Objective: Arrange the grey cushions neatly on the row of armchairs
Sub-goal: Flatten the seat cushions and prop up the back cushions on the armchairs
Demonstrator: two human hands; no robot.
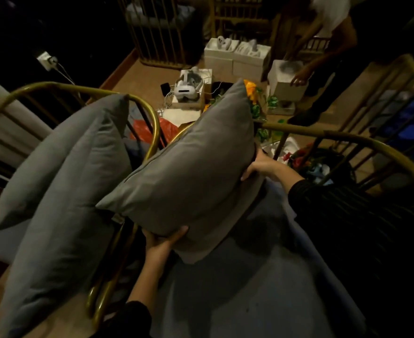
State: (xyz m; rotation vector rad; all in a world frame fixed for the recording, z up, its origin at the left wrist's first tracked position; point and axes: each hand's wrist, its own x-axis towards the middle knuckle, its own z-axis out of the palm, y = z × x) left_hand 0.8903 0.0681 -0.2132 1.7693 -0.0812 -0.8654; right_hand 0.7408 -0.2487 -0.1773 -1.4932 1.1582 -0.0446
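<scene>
I hold a grey cushion (191, 172) tilted above the blue-grey seat (262, 289) of a gold-framed armchair (347, 140). My left hand (163, 240) grips its lower edge from underneath. My right hand (259, 165) holds its right edge. A second, lighter cushion (225, 235) lies partly hidden behind the held one. Two more grey cushions (62, 196) lean upright in the neighbouring gold-framed armchair (84, 87) on the left.
Behind the chairs the floor is cluttered: white boxes (237, 57), a white headset (186, 87), artificial flowers (252, 93) and an orange bag (150, 130). Another person (323, 45) bends over a white box at the back right. More slatted gold chairs stand beyond.
</scene>
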